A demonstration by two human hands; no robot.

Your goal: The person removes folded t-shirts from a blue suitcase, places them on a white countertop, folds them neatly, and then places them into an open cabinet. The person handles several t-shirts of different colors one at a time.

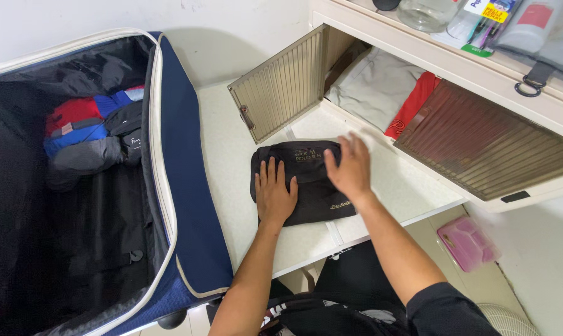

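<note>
A folded black garment [306,180] lies on the white tabletop [231,186], between the open suitcase [182,186] and the cabinet [468,68]. The left hand [274,196] rests flat on the garment's left half, fingers extended and slightly spread, gripping nothing. The right hand [350,167] is at the garment's upper right edge, fingers extended and open; motion blur prevents telling whether it touches the cloth.

The ribbed cabinet door [281,87] stands open just beyond the garment. Inside the cabinet lie a grey cloth [375,84] and a red cloth [412,102], partly hidden by a second ribbed door [487,146]. The suitcase holds rolled red, blue and grey clothes [88,134]; its left side is cut off. A pink box [467,242] sits below the tabletop. Items on the cabinet top are cropped.
</note>
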